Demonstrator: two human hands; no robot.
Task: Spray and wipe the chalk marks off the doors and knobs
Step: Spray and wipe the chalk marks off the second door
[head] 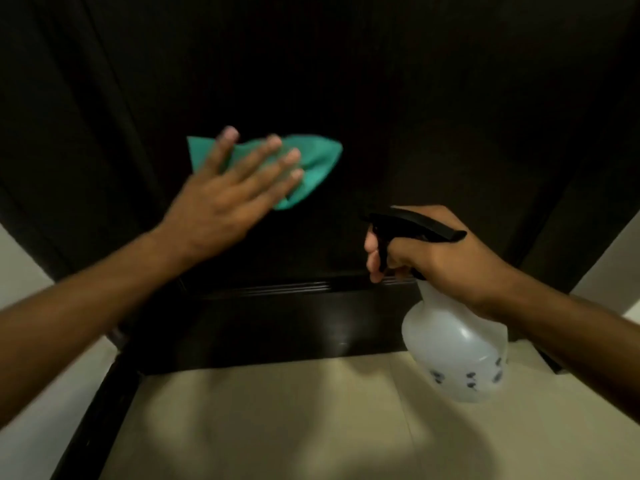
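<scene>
The dark door [398,109] fills the view from nine through twelve to three o'clock. At ten o'clock of centre the left hand [225,199], fingers spread flat, presses a green cloth [311,164] against it. At four o'clock the right hand [436,254] is wrapped round the black trigger of a translucent spray bottle [453,351]. Pale floor tiles [277,410] lie at six o'clock. No chalk marks or knobs can be made out in the dim light.
</scene>
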